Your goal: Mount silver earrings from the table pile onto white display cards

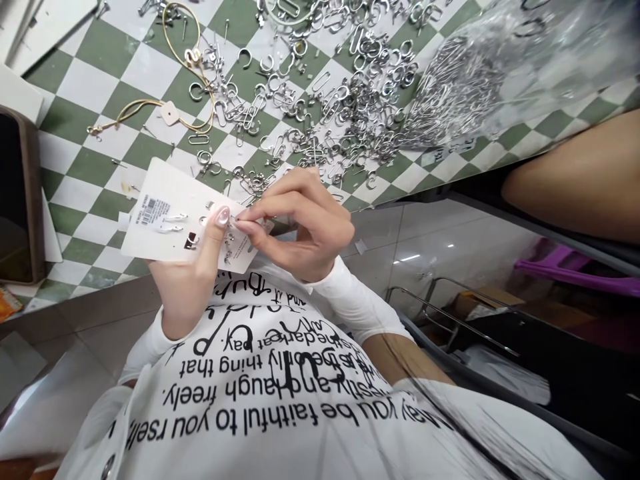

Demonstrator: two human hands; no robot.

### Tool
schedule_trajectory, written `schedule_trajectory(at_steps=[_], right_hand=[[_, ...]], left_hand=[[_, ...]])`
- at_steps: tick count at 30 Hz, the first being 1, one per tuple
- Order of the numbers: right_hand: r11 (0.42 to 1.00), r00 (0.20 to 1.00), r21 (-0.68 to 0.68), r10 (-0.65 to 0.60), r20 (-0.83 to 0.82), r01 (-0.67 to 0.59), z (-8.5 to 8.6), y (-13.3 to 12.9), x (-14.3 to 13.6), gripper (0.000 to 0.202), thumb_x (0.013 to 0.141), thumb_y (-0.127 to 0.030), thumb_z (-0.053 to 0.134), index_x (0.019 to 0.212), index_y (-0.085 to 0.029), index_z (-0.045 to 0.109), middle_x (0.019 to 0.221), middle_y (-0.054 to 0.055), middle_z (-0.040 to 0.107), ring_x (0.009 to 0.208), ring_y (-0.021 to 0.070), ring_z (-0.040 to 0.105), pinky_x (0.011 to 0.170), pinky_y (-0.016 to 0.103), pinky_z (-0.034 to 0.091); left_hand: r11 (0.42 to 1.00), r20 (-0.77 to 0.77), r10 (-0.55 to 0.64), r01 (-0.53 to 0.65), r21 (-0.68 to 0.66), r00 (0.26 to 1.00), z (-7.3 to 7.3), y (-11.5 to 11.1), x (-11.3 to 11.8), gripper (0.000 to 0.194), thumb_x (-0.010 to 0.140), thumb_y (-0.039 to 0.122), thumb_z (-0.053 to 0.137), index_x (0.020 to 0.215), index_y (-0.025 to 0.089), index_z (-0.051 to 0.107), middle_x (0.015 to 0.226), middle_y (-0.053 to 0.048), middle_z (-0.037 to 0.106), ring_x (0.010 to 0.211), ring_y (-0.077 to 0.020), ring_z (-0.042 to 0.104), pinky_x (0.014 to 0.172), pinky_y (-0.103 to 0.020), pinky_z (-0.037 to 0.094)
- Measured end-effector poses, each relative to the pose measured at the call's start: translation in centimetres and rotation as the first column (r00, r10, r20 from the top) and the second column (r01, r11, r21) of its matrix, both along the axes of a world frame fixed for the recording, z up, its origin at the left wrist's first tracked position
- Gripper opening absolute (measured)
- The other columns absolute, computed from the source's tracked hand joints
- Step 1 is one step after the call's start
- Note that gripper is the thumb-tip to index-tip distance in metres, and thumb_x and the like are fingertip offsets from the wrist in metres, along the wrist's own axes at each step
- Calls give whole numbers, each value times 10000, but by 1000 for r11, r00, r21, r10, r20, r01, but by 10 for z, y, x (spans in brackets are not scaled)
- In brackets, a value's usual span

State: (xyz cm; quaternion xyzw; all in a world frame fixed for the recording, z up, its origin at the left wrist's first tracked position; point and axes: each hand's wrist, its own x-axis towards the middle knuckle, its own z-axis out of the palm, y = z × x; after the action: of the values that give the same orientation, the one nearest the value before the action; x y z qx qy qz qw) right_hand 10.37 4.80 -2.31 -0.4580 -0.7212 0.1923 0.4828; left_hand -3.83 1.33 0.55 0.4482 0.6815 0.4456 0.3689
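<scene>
My left hand point(200, 260) is closed on a white earring card point(150, 241), its thumb lying across the front. A barcode label point(151, 212) and several small earrings show on the card, which is tilted over the table's near edge. At the card's right part, my right hand point(305, 223) pinches with thumb and forefinger; a tiny piece at the fingertips is too small to make out. Just beyond both hands, a loose heap of silver rings and earring parts point(345, 113) spreads over the green and white checked tablecloth point(93, 150).
Gold-coloured cord loops point(213, 100) lie left of the heap. A clear plastic bag point(465, 87) of silver hooks lies at the back right. A dark phone-like device point(20, 200) sits at the left edge. A purple plastic item point(575, 270) stands low at the right, beside another person's bare limb point(580, 180).
</scene>
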Motion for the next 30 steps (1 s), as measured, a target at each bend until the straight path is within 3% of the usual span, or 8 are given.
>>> schedule_trajectory(at_steps=[4,12,20,24,27,30], right_hand=[[998,999,51,31,12,-32,1,2,1,49,938,-245,705,916,-209,679,794,-18,688,721,136,635,717,387,486],[986,963,97,107,248,-135,13,8,4,63,964,-165,657,935,-211,624,818,-7,701,759,115,648,689,343,508],[986,943,12,153,296,-164,21,9,5,84,962,-129,652,928,-184,598,811,-1,695,747,125,661,680,335,519],[984,934,9,167,315,-179,21,8,5,64,963,-138,659,932,-159,606,813,20,698,726,132,651,679,349,510],[985,948,-35,173,266,-170,22,6,5,49,964,-136,658,934,-161,629,829,16,714,763,135,675,697,343,520],[975,978,-118,198,69,-190,26,4,8,71,929,-95,683,908,-159,661,812,8,725,779,132,687,707,316,555]], left_hand=[[1000,-21,29,-29,0,999,0,0,1,165,887,304,768,1028,226,734,1028,-28,789,1008,-226,765,1162,-407,536],[998,-124,-22,30,59,992,-7,-1,-5,163,891,305,760,1033,228,736,991,-19,778,1071,-230,746,1191,-420,489],[999,-54,-28,30,41,998,-8,-2,-5,196,912,318,749,1075,220,704,1056,-35,779,1055,-213,749,1051,-371,587],[996,-79,-42,47,73,996,-11,-4,-6,203,919,325,746,1090,223,707,1015,-20,781,1075,-211,744,1138,-398,524],[995,-41,-44,48,93,998,-11,-3,-6,187,917,276,749,1091,228,703,998,-7,777,1080,-188,741,1138,-362,521],[997,23,-18,16,70,1000,-9,-2,-4,218,899,266,768,1094,206,691,1068,-29,768,1090,-202,737,1061,-354,574]])
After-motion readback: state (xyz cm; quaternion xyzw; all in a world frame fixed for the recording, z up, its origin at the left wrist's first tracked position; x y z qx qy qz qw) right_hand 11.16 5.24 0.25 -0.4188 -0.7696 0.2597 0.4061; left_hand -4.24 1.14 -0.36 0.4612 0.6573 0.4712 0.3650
